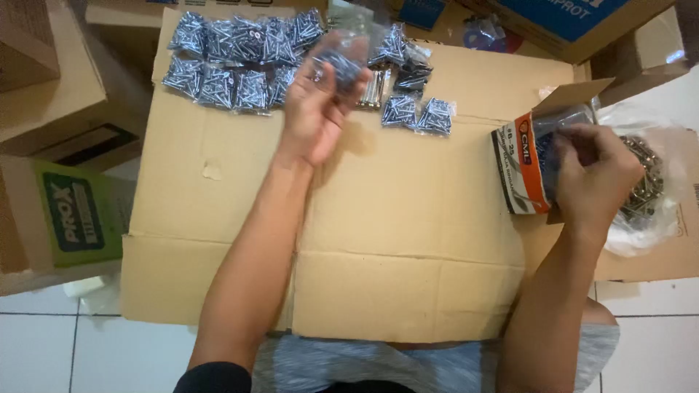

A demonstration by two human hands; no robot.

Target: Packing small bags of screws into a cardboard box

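Observation:
My left hand is raised over the flattened cardboard sheet and holds a small clear bag of screws. Just beyond it lie rows of filled clear screw bags, with a few more bags to the right. My right hand reaches into a small open box with an orange and white side at the sheet's right edge. Whether its fingers hold screws I cannot tell, since they are hidden inside the box.
A clear plastic bag of loose dark screws lies right of the small box. Brown cartons and a green-labelled box stand at the left. A blue-topped carton sits at the back right. White tiled floor shows below.

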